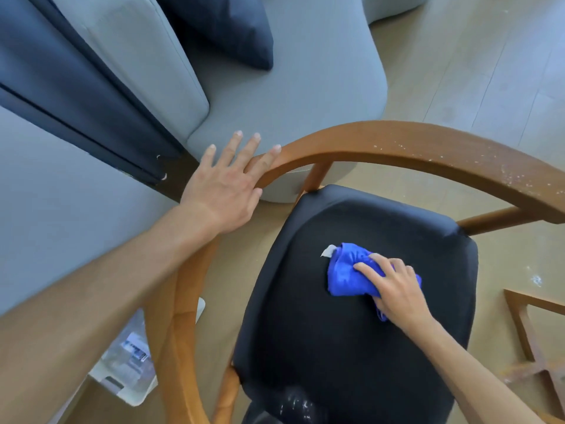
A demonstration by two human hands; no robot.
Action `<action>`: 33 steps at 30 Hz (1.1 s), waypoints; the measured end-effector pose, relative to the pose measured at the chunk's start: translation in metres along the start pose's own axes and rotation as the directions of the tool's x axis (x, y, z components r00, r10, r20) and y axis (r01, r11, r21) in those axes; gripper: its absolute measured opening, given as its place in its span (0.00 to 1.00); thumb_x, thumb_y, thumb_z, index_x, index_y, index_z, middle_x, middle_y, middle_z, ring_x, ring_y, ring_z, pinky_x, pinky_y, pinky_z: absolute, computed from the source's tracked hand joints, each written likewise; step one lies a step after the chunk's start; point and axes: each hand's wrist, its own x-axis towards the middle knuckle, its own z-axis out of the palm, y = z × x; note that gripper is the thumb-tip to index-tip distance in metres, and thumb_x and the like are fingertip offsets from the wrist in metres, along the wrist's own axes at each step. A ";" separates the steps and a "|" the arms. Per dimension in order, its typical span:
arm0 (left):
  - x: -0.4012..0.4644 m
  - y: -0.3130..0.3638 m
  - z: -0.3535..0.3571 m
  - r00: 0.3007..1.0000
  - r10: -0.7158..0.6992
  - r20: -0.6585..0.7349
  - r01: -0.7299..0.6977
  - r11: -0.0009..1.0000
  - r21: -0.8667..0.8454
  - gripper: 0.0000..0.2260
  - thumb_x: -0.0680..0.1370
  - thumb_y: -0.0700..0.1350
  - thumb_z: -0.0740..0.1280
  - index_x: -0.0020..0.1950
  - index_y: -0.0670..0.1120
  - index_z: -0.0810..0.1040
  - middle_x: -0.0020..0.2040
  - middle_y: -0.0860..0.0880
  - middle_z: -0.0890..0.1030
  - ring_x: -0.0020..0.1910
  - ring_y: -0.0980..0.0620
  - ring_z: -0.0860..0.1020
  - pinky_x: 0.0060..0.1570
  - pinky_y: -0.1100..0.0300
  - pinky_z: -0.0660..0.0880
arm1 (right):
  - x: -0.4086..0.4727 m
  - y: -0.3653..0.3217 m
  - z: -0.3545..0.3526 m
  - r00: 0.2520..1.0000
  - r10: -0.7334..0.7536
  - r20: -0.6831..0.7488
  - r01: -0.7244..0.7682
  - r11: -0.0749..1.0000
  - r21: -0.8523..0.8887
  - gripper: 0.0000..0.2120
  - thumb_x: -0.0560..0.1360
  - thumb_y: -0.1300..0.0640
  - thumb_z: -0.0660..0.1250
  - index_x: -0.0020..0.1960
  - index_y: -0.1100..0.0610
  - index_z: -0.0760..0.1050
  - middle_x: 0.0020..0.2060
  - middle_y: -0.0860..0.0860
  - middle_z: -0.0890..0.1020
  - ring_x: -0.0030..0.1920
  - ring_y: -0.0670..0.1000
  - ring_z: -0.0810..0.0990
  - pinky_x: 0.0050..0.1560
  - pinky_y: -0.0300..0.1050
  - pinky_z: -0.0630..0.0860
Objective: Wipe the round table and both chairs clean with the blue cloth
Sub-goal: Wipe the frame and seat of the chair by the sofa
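our right hand [394, 286] presses the bunched blue cloth [348, 273] onto the black seat [336, 332] of the chair, fingers curled over it, right of the seat's middle. our left hand [226, 185] lies flat, fingers straight, on the curved wooden backrest [397, 145] at far left, beside the grey sofa [290, 96].

The black seat [351, 316] fills the lower centre, with the blue cloth [351, 275] bunched on its upper right part. The chair stands on the wooden floor [458, 71], beside a grey sofa [290, 96] at upper left.
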 end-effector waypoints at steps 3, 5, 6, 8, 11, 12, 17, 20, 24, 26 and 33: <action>-0.032 0.003 -0.002 0.996 -0.071 -0.046 0.072 0.997 0.009 0.31 0.81 0.54 0.52 0.78 0.54 0.38 0.80 0.47 0.47 0.78 0.43 0.46 0.74 0.42 0.54 | -0.005 0.007 0.002 0.980 0.198 0.010 -0.198 0.978 0.062 0.29 0.57 0.66 0.78 0.58 0.56 0.80 0.56 0.58 0.79 0.46 0.65 0.77 0.38 0.55 0.74; -0.058 0.006 -0.003 0.990 -0.123 -0.074 0.124 0.992 0.003 0.30 0.81 0.53 0.54 0.79 0.53 0.42 0.80 0.46 0.49 0.78 0.42 0.49 0.73 0.41 0.54 | -0.009 -0.002 0.004 0.967 0.251 0.031 -0.253 0.963 0.088 0.28 0.60 0.62 0.78 0.60 0.56 0.79 0.59 0.58 0.77 0.51 0.65 0.76 0.42 0.57 0.73; -0.071 0.007 -0.002 0.985 -0.145 -0.095 0.146 0.989 0.000 0.30 0.80 0.52 0.55 0.79 0.51 0.45 0.79 0.45 0.51 0.78 0.42 0.50 0.73 0.41 0.55 | -0.009 -0.005 0.003 0.960 0.278 0.040 -0.281 0.955 0.098 0.27 0.62 0.59 0.78 0.61 0.55 0.78 0.61 0.57 0.76 0.53 0.65 0.74 0.45 0.57 0.72; -0.096 0.011 0.001 0.972 -0.194 -0.133 0.192 0.981 -0.029 0.29 0.80 0.50 0.57 0.79 0.49 0.50 0.79 0.44 0.54 0.77 0.41 0.53 0.72 0.42 0.56 | -0.005 -0.005 0.003 0.945 0.316 0.081 -0.323 0.941 0.101 0.27 0.66 0.52 0.76 0.64 0.53 0.75 0.64 0.54 0.73 0.56 0.63 0.71 0.49 0.57 0.70; -0.114 0.017 0.006 0.949 -0.262 -0.174 0.249 0.964 -0.090 0.29 0.78 0.47 0.59 0.78 0.47 0.54 0.78 0.44 0.56 0.76 0.41 0.55 0.72 0.42 0.58 | 0.002 -0.005 0.008 0.924 0.367 0.112 -0.379 0.918 0.118 0.25 0.70 0.53 0.71 0.66 0.52 0.72 0.65 0.53 0.71 0.55 0.61 0.69 0.51 0.55 0.70; -0.114 0.019 0.007 0.942 -0.280 -0.186 0.264 0.959 -0.104 0.29 0.78 0.47 0.59 0.78 0.47 0.54 0.78 0.44 0.56 0.76 0.41 0.55 0.72 0.42 0.58 | 0.003 -0.010 0.011 0.910 0.402 0.100 -0.413 0.898 0.151 0.24 0.70 0.56 0.70 0.65 0.53 0.72 0.65 0.53 0.71 0.53 0.62 0.70 0.50 0.55 0.70; -0.114 0.020 0.014 0.920 -0.317 -0.231 0.292 0.947 -0.134 0.27 0.79 0.46 0.57 0.78 0.48 0.54 0.78 0.46 0.57 0.77 0.43 0.55 0.71 0.45 0.61 | -0.012 -0.063 0.030 0.951 0.304 -0.058 -0.288 0.939 0.188 0.22 0.66 0.64 0.71 0.60 0.60 0.77 0.58 0.59 0.77 0.44 0.64 0.73 0.42 0.55 0.73; -0.114 0.020 0.015 0.912 -0.327 -0.249 0.298 0.943 -0.146 0.26 0.80 0.46 0.56 0.78 0.48 0.54 0.78 0.46 0.57 0.77 0.44 0.55 0.71 0.46 0.61 | -0.044 -0.096 0.038 0.993 0.047 -0.104 -0.033 0.990 0.135 0.21 0.61 0.65 0.73 0.54 0.58 0.79 0.53 0.58 0.80 0.39 0.61 0.74 0.36 0.52 0.73; -0.115 0.021 0.015 0.912 -0.333 -0.240 0.306 0.941 -0.145 0.26 0.80 0.46 0.54 0.79 0.48 0.53 0.78 0.47 0.56 0.77 0.44 0.54 0.72 0.47 0.60 | -0.125 -0.123 0.046 0.944 -0.330 -0.008 0.326 0.928 0.181 0.23 0.54 0.64 0.73 0.48 0.54 0.80 0.51 0.54 0.81 0.38 0.57 0.75 0.35 0.49 0.73; -0.116 0.022 0.016 0.914 -0.334 -0.231 0.306 0.940 -0.148 0.26 0.80 0.46 0.53 0.79 0.49 0.52 0.79 0.47 0.55 0.77 0.45 0.54 0.73 0.47 0.59 | -0.163 -0.119 0.044 0.858 -0.509 0.066 0.486 0.847 0.213 0.22 0.53 0.62 0.73 0.46 0.52 0.80 0.50 0.52 0.82 0.38 0.56 0.77 0.34 0.48 0.73; -0.116 0.020 0.018 0.899 -0.340 -0.275 0.284 0.932 -0.226 0.25 0.80 0.45 0.53 0.78 0.47 0.55 0.78 0.47 0.57 0.77 0.45 0.56 0.72 0.48 0.60 | -0.181 -0.085 0.028 0.661 -0.737 0.142 0.724 0.676 0.137 0.10 0.69 0.61 0.60 0.40 0.46 0.72 0.42 0.46 0.82 0.34 0.51 0.77 0.31 0.43 0.73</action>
